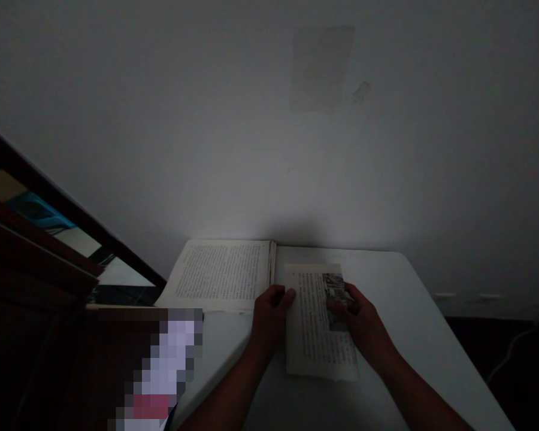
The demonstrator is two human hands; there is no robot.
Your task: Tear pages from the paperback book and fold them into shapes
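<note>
A loose printed page with a small dark picture near its top lies between my hands on a white table. My left hand grips the page's left edge, thumb on top. Fingers of my right hand are curled onto the page's right side by the picture. An open book with printed text lies flat just left of the page, near the wall.
A plain white wall rises right behind the table. At left a dark-framed window or cabinet slants across the view. A blurred patch sits at the lower left. The floor right of the table is dark, with a pale cable.
</note>
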